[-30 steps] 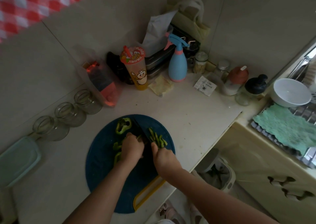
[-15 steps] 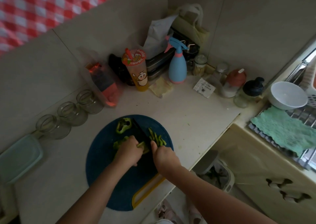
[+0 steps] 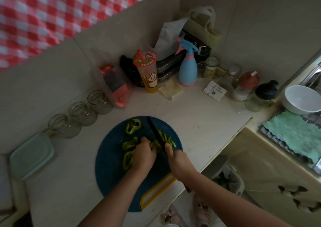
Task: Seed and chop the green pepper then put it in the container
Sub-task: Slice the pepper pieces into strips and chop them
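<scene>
Left hand (image 3: 143,154), fingers curled, apparently pins pepper piece (image 3: 155,144); right hand (image 3: 178,159) grips knife (image 3: 153,130), blade pointing away. Cut strips (image 3: 167,139) right of blade lie roughly parallel. Cup (image 3: 149,74) lettering illegible.

Back corner of the surface (image 3: 199,119) is pretty cluttered: a blue spray bottle (image 3: 188,70) near a cartoon cup (image 3: 148,74), and three glass jars (image 3: 83,113) lined up along the left wall. White bowl (image 3: 303,99) and green cloth (image 3: 293,134) sit off to the right.
</scene>
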{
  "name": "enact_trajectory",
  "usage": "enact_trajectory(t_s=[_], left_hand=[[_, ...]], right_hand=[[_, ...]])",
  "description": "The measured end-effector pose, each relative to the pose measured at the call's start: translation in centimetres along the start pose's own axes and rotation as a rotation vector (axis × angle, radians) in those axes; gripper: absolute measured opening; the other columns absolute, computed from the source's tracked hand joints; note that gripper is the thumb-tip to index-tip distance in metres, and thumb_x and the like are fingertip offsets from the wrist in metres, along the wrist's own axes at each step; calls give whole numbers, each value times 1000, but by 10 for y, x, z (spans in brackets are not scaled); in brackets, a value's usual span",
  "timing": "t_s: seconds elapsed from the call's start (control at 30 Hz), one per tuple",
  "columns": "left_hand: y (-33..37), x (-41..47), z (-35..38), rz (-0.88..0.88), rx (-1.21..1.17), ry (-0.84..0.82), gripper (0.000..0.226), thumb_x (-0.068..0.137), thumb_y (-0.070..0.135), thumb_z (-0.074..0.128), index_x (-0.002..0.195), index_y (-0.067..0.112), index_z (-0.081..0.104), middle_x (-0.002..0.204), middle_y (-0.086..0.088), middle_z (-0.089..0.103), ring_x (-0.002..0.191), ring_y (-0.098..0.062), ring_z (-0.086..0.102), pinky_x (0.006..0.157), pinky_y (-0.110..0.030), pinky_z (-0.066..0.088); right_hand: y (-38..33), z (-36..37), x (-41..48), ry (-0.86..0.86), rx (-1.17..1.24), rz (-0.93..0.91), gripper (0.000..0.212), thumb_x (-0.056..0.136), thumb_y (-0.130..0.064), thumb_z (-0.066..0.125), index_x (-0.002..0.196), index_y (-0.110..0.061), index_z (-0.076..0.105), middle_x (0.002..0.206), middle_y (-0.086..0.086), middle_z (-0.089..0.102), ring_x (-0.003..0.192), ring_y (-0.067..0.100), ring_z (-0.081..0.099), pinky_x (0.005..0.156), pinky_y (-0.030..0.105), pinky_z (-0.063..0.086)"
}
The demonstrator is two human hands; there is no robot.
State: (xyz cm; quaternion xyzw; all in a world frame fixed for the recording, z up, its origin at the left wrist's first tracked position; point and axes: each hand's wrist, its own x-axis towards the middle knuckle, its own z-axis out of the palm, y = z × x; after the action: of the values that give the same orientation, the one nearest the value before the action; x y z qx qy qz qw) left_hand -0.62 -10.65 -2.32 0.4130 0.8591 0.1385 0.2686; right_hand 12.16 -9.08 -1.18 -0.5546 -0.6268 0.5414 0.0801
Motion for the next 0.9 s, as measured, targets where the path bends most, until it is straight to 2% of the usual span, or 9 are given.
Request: enact_trajectory(t_s=[0.17, 0.4, 0.67, 0.77, 0.83, 0.9], left_hand=[[-2, -2, 2, 103, 120, 55, 29, 93, 32, 53, 107, 8, 48, 96, -9, 68, 88, -25, 67, 56, -26, 39], [-6, 1, 5, 95, 65, 34, 25, 93, 27, 54, 107, 8, 47, 98, -11, 68, 89, -28, 66, 58, -30, 44], [-9, 3, 6, 103, 0, 18, 35, 92, 18, 53, 123, 6, 45, 110, -13, 65, 100, -29, 64, 72, -33, 50], [-9, 4, 8, 79, 9, 9, 40, 92, 19, 53, 129, 7, 42, 111, -13, 65, 99, -28, 65, 70, -31, 51], [-10, 5, 7, 84, 5, -5, 34, 92, 19, 53, 123, 7, 44, 108, -13, 66, 97, -28, 65, 66, -29, 49], [-9, 7, 6, 106, -3, -13, 19, 92, 19, 53, 107, 11, 46, 100, -12, 67, 92, -29, 66, 62, -28, 46]], right_hand=[[6, 3, -8, -12, 4, -10, 59, 99, -50, 27, 54, -12, 34, 51, 2, 39, 45, 11, 38, 50, 24, 32], [15, 8, -5, -14, -60, -40, 59, 99, -51, 25, 53, -15, 35, 51, 0, 39, 45, 10, 38, 55, 26, 35], [20, 17, -6, 5, -116, -21, 53, 97, -55, 25, 60, -20, 39, 60, -4, 44, 55, 11, 43, 64, 29, 37], [20, 20, -5, 4, -139, -5, 54, 98, -55, 24, 60, -20, 39, 60, -3, 44, 56, 13, 44, 65, 31, 38], [17, 20, -3, -17, -130, 0, 56, 98, -54, 23, 60, -18, 40, 58, -2, 45, 54, 14, 45, 65, 33, 41], [15, 15, 2, -47, -90, 7, 55, 99, -52, 23, 61, -15, 39, 57, 0, 44, 51, 13, 44, 64, 32, 41]])
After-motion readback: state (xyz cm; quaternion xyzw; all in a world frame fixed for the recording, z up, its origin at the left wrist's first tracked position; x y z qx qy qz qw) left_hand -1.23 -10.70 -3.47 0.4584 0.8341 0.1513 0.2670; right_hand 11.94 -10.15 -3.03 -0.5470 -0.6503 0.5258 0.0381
